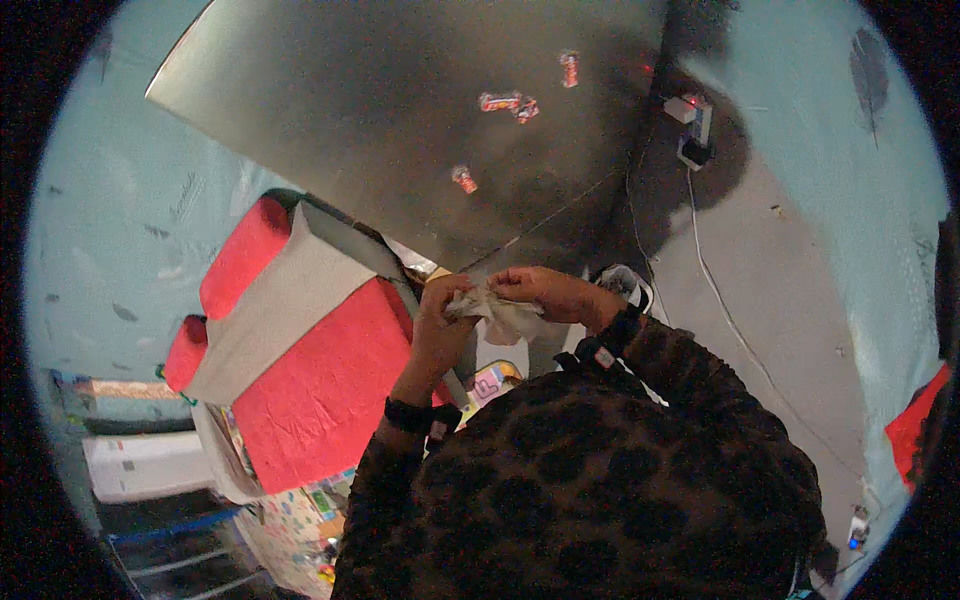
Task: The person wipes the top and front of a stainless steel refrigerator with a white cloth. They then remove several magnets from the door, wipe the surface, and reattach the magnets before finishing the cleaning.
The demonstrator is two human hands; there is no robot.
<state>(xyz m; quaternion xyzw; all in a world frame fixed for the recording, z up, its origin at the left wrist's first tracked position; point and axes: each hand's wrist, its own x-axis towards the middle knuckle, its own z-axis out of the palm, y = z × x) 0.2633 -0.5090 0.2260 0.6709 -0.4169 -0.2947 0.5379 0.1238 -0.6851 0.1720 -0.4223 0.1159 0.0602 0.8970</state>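
Before my chest, a crumpled whitish piece of thin, soft material (510, 320) is stretched between my two hands; whether it is cloth, tissue or plastic is unclear. My left hand (444, 319) pinches its left end. At the upper right, my right hand (551, 291) grips it with bent fingers. The material's lower part hangs loosely between the hands. Black straps circle both wrists. Just beyond my right hand stands a whitish open container or bag (626, 281), partly hidden by the wrist.
Ahead spreads a large dark glossy surface (360, 97) bearing several small red-and-white patterned pieces (501, 101). A red-and-beige sofa (322, 375) is at left. To the right, a power strip (701, 124) with plugs trails a white cable (724, 300). A colourful mat (491, 384) shows below the hands.
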